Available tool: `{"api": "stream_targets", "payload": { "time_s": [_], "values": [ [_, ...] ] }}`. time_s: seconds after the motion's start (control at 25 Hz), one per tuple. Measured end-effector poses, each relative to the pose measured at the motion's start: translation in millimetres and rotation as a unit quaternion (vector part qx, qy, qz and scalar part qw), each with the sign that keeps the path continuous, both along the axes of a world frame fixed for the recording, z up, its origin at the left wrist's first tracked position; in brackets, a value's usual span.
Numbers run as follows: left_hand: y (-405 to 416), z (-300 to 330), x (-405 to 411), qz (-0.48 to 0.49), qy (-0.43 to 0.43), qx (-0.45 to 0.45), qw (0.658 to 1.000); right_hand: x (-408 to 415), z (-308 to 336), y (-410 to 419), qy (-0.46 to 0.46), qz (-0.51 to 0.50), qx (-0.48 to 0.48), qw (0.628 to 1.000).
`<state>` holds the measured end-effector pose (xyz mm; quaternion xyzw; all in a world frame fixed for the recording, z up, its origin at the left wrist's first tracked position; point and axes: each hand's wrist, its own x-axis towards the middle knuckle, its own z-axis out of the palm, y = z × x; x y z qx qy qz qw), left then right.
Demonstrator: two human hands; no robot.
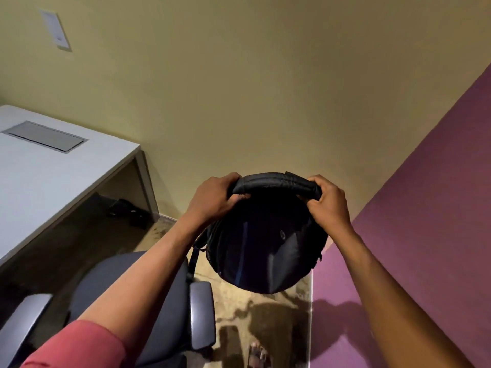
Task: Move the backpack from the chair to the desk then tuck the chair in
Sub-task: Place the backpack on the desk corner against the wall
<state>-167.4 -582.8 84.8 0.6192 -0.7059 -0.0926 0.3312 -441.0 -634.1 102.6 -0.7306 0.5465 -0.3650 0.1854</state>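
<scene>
A black backpack (265,243) hangs in the air in front of me, off the chair, over the floor to the chair's right. My left hand (212,199) grips the left end of its padded top handle (276,183). My right hand (328,201) grips the right end of that handle. The grey office chair (111,277) with two silver-grey armrests stands below my left arm, its seat bare. The white desk (39,179) is at the left, with a grey cable hatch (43,136) set in its top.
A beige wall is straight ahead and a purple wall (425,235) stands close on the right. Dark cables or a box (127,208) lie on the floor under the desk. Patterned carpet and a bare foot (257,355) show below the backpack.
</scene>
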Motion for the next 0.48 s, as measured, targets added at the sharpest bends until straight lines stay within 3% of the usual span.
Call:
{"api": "stream_targets", "payload": {
  "time_s": [0.48],
  "values": [
    [-84, 9, 25, 0.189, -0.007, 0.023, 0.982, 65, -13, -171, -0.012, 0.164, 0.032, 0.986]
  ]
}}
